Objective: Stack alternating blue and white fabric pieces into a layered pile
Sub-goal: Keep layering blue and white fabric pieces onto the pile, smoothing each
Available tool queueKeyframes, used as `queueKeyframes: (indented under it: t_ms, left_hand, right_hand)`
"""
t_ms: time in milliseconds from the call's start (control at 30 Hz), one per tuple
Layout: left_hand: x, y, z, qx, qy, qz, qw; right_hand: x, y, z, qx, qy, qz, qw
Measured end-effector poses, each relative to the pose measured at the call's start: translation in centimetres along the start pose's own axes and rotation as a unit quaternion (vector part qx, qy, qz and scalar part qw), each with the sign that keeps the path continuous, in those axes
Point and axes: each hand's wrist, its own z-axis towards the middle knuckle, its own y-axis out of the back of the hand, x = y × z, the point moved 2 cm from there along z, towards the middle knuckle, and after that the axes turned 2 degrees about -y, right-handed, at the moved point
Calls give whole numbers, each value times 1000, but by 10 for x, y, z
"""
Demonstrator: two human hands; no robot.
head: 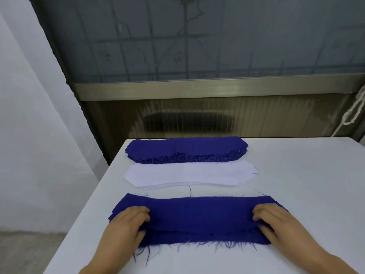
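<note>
A white table carries three lots of cloth, noted here from largest to smallest. Along the far edge lies the blue supply stack, many layers thick, with frayed threads along its near side. Just in front of it lies the white supply stack, thinner and cleaner at the edges. Nearest the person lies the layered pile, with a blue piece uppermost and a second blue edge showing beneath along the near side; whether white layers lie within cannot be told.

The pieces are judged light, limp and thin. They would drape and fold if lifted at one point, and loose threads would be shed from the raw edges. It is judged that each piece is best taken at both short ends and carried flat.

The left hand is set on the left end of the pile, fingers curled over the top layer and thumb apparently tucked at its near edge. The right hand mirrors it at the right end. Both are judged to be pinching the top blue piece, wrists low to the table.
</note>
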Motion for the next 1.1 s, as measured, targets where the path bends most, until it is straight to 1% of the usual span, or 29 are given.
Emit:
queueKeyframes:
  t_ms: [67, 133, 233, 367, 467, 533, 600, 767, 867, 933, 967, 1067, 1100]
  left_hand:
    - [-1, 1, -1, 6, 10, -5, 1000]
    - [1, -1, -3, 7, 37, -31, 999]
    - [8, -6, 0, -29, 97, -69, 992]
    - [16, -5, 14, -63, 122, -55, 989]
    - [20, -1, 18, -110, 113, -32, 987]
    - [21, 4, 17, -144, 83, -8, 986]
    - [19, 5, 16, -160, 43, 9, 986]
    - [22, -4, 5, -97, 27, 14, 995]
    - [25, -4, 0, -91, 19, -5, 996]
    - [25, -1, -1, -91, 18, -8, 996]
    - [24, 0, -1, -83, 23, -12, 996]
    - [28, -1, -5, -56, 39, -24, 997]
    - [31, 0, -7, -44, 55, -39, 997]
  right_hand:
    - [2, 0, 2, -5, 14, -12, 1000]
    - [5, 0, 3, -12, 24, -17, 999]
    - [7, 1, 3, -26, 36, -17, 999]
    - [7, 1, 4, -31, 47, -31, 998]
    - [6, 0, 5, -37, 51, -44, 997]
    - [6, 0, 5, -47, 54, -57, 996]
    - [5, 0, 5, -55, 58, -68, 994]
    - [1, 1, 4, -40, 55, -74, 995]
    - [-3, 0, 1, -35, 41, -61, 997]
    - [-3, 1, 1, -51, 58, -41, 996]
    - [-1, 1, 0, -53, 78, -40, 995]
    - [-2, 2, -2, -33, 67, -49, 996]
    - [-2, 3, -3, -20, 56, -41, 997]
